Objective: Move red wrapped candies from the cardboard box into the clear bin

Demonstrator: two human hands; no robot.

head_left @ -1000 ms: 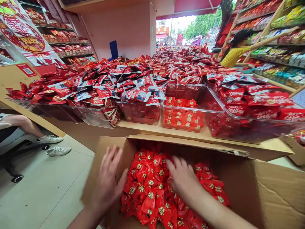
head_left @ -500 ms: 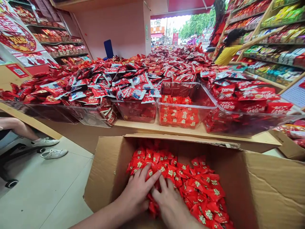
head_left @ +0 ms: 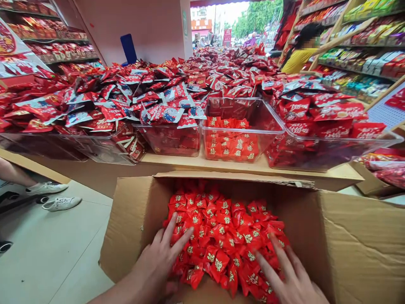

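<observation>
An open cardboard box (head_left: 126, 228) holds a heap of small red candy packets (head_left: 221, 236) with gold characters on them. My left hand (head_left: 161, 253) lies at the left side of the heap, fingers spread, holding nothing that shows. Over the right side of the heap is my right hand (head_left: 286, 268), its fingers also stretched apart, slightly blurred. Bare cardboard shows at the near bottom of the box between the hands. Just beyond the box, a clear plastic bin (head_left: 243, 131) contains packets of the same kind, stacked in rows low inside it.
Clear bins piled with larger red snack packets (head_left: 171, 112) line a wooden counter (head_left: 177, 160). Stocked shelves (head_left: 351, 63) rise at right, near a person in yellow (head_left: 297, 59). White shoes (head_left: 61, 204) of another person rest on the floor at left.
My hands were close together in the middle of the heap. Now they are apart, the left moved left and the right moved right, and packets lie spread between them. The view has shifted slightly.
</observation>
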